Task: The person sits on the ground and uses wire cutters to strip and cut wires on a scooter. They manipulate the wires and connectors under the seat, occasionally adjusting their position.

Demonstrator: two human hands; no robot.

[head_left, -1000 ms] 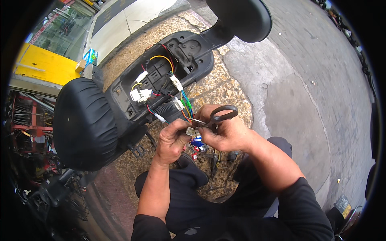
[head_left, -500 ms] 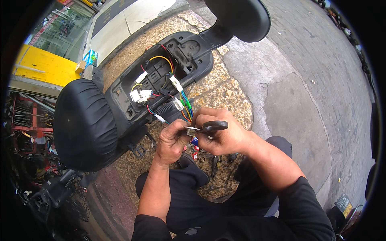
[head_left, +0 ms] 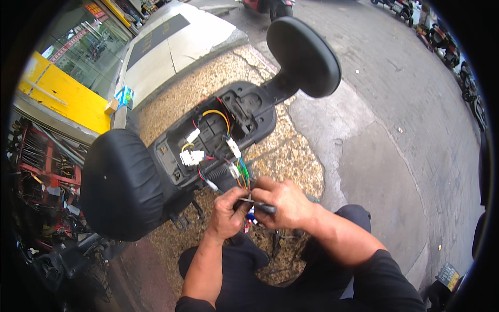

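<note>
Scooter (head_left: 262, 132) stood opened. The right hand (head_left: 288, 204) had its fingers closed around scissors (head_left: 266, 207), pointed toward the left hand (head_left: 226, 214), whose fingers were pinched, seemingly on a small part they hid. Wires (head_left: 245, 171) ran just above. Fine scissor work appeared in hand; steadiness seemed called for next.

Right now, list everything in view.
Pleated seat: one, black, left
Oval pad: one, black, top centre
Open compartment: one, black, between them
Connectors: several, white, at the compartment
Wires: many, mixed colours, around connectors
Panel: one, yellow, upper left
Boxes: two, blue and brown, beside panel
Rack: one, red, left edge
Vehicle: one, red, top edge
Motorbikes: several, mostly dark, right edge
Scissors: one, dark, lower centre
Left hand: one, bare, beside scissors
Right hand: one, bare, holding scissors
</note>
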